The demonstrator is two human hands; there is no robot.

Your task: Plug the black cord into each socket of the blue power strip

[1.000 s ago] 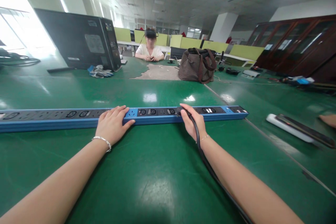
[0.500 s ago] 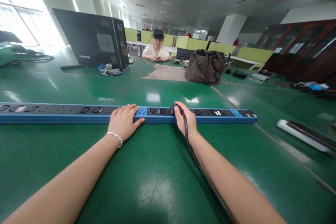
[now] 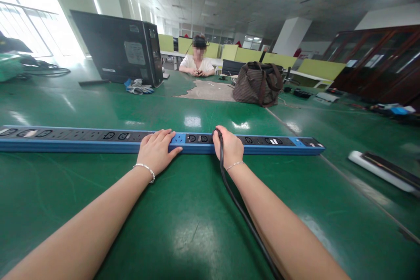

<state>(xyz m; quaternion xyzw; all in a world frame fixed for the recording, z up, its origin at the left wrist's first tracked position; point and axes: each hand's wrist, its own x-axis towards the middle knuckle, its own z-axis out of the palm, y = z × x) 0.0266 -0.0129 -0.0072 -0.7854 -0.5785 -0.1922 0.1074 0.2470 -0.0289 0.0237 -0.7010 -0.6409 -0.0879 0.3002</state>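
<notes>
A long blue-and-black power strip (image 3: 157, 146) lies across the green table, its sockets facing up. My left hand (image 3: 155, 151) grips it left of a light blue socket block (image 3: 178, 138); the fingers reach over the top and the thumb rests along the near side. Further right, my right hand (image 3: 229, 148) is closed around a black plug (image 3: 217, 132) at the strip's top. The fingers cover most of the plug, so how deep it sits in a socket cannot be seen. From it a black power cord (image 3: 241, 210) runs down along my right forearm.
Behind the strip stand a black computer case (image 3: 116, 48), gloves (image 3: 139, 86) and a brown checked bag (image 3: 257, 84). Across the table sits a person (image 3: 197, 63) with both hands together. A white-and-black bar (image 3: 383, 170) lies at the right. The green table (image 3: 197, 236) has a seam.
My right hand has turned slightly and shifted a little left on the plug, and the cord has swung left with it. My left hand stays in place on the strip.
</notes>
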